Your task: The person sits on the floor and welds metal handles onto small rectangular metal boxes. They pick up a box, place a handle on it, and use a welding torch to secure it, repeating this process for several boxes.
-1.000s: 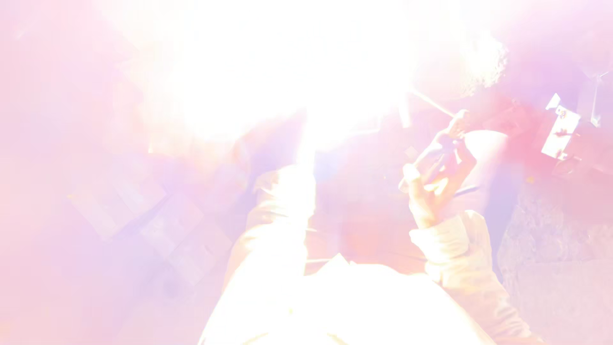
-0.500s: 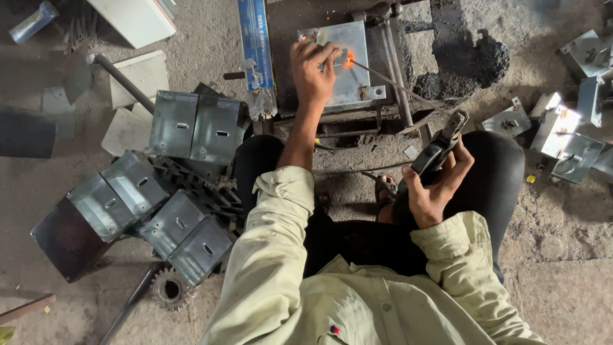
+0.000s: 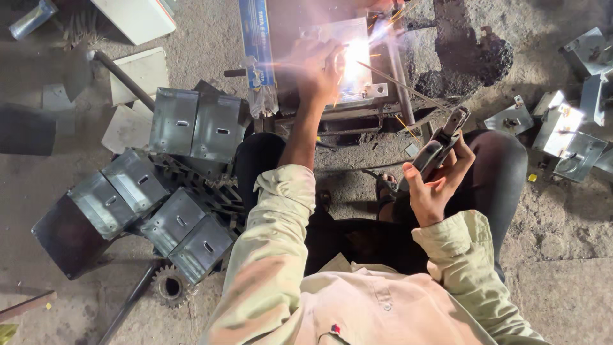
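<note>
Right hand [image 3: 437, 185] grips a dark metal electrode holder [image 3: 440, 145]; left hand [image 3: 317, 69], loosely closed, presses the grey sheet-metal box [image 3: 350, 57] amid sparks, upper centre.

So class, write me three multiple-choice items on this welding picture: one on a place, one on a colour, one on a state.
1. Where does the gear lie?
A. on the floor below the metal boxes
B. on the person's lap
C. on the work piece

2. What colour is the packet beside the plate?
A. red
B. blue
C. green

3. What is the right hand doing?
A. resting open
B. gripping the electrode holder
C. lifting a box

Answers: 1 A, it sits on the ground by the lowest box. 2 B, its wrapper is blue. 3 B, fingers close round the holder while the left hand steadies the plate at the arc.
</note>
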